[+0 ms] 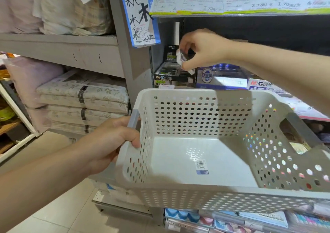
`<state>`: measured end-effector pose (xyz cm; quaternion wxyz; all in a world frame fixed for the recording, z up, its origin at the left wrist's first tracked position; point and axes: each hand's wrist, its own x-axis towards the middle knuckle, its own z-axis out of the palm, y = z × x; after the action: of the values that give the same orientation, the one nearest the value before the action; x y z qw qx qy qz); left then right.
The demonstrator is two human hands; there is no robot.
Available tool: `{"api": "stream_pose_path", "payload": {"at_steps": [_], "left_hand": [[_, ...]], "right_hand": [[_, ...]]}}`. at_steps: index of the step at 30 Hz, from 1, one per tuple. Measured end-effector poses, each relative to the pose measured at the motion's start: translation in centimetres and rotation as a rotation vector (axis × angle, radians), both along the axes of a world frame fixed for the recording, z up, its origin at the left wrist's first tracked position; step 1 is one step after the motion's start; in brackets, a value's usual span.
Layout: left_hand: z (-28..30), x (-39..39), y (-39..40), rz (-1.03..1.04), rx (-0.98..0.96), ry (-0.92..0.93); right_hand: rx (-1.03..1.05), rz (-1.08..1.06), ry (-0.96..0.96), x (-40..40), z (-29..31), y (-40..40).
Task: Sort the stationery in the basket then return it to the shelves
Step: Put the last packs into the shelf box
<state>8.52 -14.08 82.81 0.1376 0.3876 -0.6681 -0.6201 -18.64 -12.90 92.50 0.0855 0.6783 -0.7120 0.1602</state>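
Observation:
A white perforated plastic basket (200,118) is held out in front of the shelves, with only a barcode sticker on its floor. My left hand (114,139) grips the grey handle on the basket's left side. My right hand (201,49) reaches over the basket into the shelf and pinches a small wrapped stationery packet (182,59) just above an open black display box (171,75) of similar items.
A blue box (219,79) and a white and red box (262,86) sit beside the black one. The shelf above carries price labels (232,5). Folded bedding packs (82,100) fill the left shelving. More stationery (232,222) lies below the basket.

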Motion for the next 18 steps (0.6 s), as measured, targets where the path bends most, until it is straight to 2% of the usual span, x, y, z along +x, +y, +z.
{"api": "stream_pose_path", "payload": {"at_steps": [6, 14, 18], "left_hand": [[0.3, 0.0, -0.1, -0.017, 0.003, -0.012], [0.1, -0.3, -0.6, -0.018, 0.002, -0.023], [0.1, -0.2, -0.7, -0.022, -0.020, -0.046]], "right_hand": [[0.160, -0.082, 0.175, -3.3, -0.7, -3.2], [0.250, 0.023, 0.475, -3.4, -0.6, -5.8], [0.246, 0.144, 0.526, -3.0, -1.3, -6.5]]}}
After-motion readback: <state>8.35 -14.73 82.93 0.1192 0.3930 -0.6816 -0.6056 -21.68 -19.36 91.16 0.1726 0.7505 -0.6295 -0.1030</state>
